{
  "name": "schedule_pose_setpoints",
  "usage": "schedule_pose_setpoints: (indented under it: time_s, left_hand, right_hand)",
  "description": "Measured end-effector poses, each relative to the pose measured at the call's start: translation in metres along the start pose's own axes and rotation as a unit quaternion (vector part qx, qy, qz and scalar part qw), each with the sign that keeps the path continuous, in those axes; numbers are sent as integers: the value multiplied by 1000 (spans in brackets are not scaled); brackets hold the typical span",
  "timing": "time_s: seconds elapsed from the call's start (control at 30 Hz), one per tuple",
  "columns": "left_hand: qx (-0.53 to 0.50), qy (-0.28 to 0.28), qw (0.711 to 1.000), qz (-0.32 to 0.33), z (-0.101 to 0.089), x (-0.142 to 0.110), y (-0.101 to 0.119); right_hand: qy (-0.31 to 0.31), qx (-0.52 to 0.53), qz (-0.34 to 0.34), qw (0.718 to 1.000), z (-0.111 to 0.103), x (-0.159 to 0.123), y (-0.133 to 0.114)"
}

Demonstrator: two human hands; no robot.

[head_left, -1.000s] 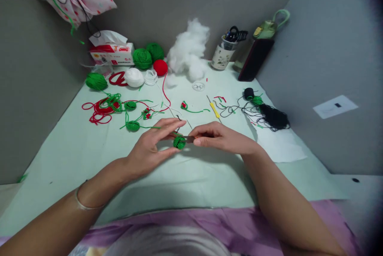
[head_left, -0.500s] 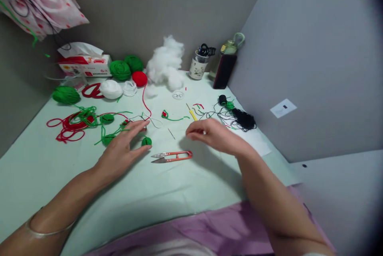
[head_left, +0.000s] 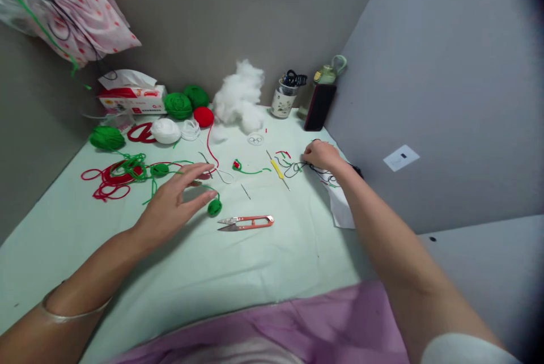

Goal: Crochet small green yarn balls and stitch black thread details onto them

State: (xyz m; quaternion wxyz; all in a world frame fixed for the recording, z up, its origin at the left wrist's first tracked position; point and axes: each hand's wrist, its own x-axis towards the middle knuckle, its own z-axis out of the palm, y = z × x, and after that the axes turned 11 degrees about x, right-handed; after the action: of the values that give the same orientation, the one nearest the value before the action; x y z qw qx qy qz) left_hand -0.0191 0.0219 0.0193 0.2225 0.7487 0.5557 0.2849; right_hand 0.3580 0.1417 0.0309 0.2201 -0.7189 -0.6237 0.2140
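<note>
My left hand (head_left: 168, 202) hovers over the left-middle of the table, thumb and fingers spread, with nothing between them. Just beyond its thumb tip lies a small green crocheted ball (head_left: 215, 207) with a yarn tail. My right hand (head_left: 322, 156) is at the back right, over the black yarn (head_left: 312, 166); its fingers are curled together, and whatever they pinch is hidden. Between the hands are orange-handled thread snips (head_left: 253, 223), a needle (head_left: 245, 191), a yellow-handled crochet hook (head_left: 277, 169) and a small red-and-green crocheted piece (head_left: 237, 165).
Tangled red and green yarn (head_left: 114, 174) spreads at the left. Along the back stand a tissue box (head_left: 144, 100), green yarn balls (head_left: 178, 105), a red ball (head_left: 204, 117), white stuffing (head_left: 240, 94), a pen cup (head_left: 283, 100) and a phone (head_left: 320, 108) leaning on a bottle. White paper (head_left: 341, 205) lies at right.
My right hand has moved away and to the right, from beside the crochet hook to the black yarn. My left hand has lifted slightly, its fingers still apart. The view has shifted a little.
</note>
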Motion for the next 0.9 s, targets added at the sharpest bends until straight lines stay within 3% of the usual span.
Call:
schedule_pose_setpoints:
  time_s: [0.07, 0.17, 0.2, 0.23, 0.3, 0.33, 0.43, 0.53, 0.7, 0.83, 0.9]
  left_hand:
    - [5, -23, 1000, -1, 1, 3, -4]
    - [25, 0, 1000, 11, 0, 8, -14]
    - [38, 20, 999, 16, -2, 10, -17]
    - [53, 43, 997, 21, -3, 11, -19]
    - [85, 100, 991, 34, -5, 11, -20]
    - [104, 126, 985, 48, -5, 11, -18]
    - [155, 145, 972, 98, -5, 8, -6]
    - [122, 103, 980, 118, -7, 3, 13]
    - [-32, -8, 998, 50, -14, 8, 41]
    - [-190, -168, 967, 35, -6, 23, 47]
    - [-255, -203, 945, 13, 1, 29, 45]
  right_hand:
    - [-22, 64, -16, 998, -9, -5, -6]
    - [-44, 172, -52, 983, -28, -20, -23]
    - [-55, 222, -64, 971, -32, -28, -31]
    - [-81, 317, -73, 942, -34, -36, -41]
    - [-155, 444, -74, 879, -31, -56, -61]
    - [-192, 462, -75, 862, -26, -66, -72]
    - [-271, 433, -108, 853, -4, -94, -99]
    - [-317, 382, -127, 859, 14, -110, -117]
    - [-332, 367, -150, 856, 27, -118, -127]
    - [-265, 391, -185, 862, 40, -126, -131]
    - [-239, 388, -202, 867, 41, -128, -131]
